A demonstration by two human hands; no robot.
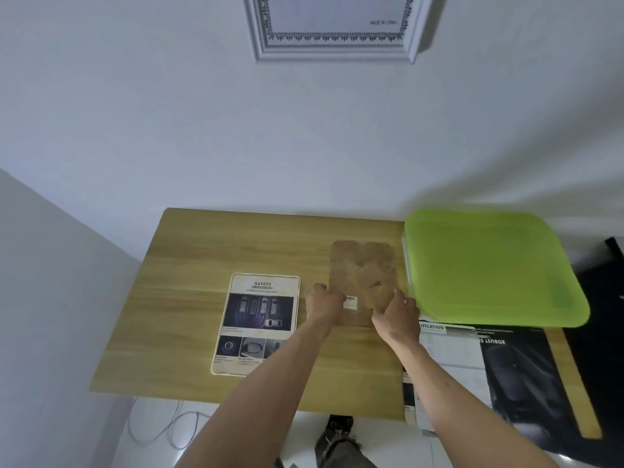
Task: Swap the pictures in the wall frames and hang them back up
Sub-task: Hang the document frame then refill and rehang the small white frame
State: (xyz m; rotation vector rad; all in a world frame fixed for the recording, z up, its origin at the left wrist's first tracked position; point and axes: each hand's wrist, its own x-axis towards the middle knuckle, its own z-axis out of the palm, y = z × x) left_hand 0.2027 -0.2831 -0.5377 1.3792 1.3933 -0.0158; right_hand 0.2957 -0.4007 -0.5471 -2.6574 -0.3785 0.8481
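Frame back (363,282), brown board side up, lies flat on the tabletop (202,251), long axis running away from the person toward the wall. Both hands sit at its near end. Left hand (324,304) at the near-left edge, fingers curled onto the edge, looks like a grip on the board side. Right hand (396,314) at the near-right corner, fingers curled and pinching around the fold-out stand flap or the edge there; which exactly, can't tell, blurred. A small barcode sticker (350,303) shows between the two hands.

Safety picture (258,324) lies face up just left of the frame back, not touching it, long axis parallel to it, nearer the left hand. Second printed sheet (449,352), dark car image, lies right of the right forearm, partly under the green lid (489,268). Green lid sits just beside the frame back's right edge.

White frame (332,28) hangs on the wall above, well apart from the hands, pale insert inside, "MADE IN CHINA" readable.

Judgement: step in hand is opening or lifting the backing so a picture can go in; safety picture is the closest candidate, a short reach left. Hanging not yet done for this frame.
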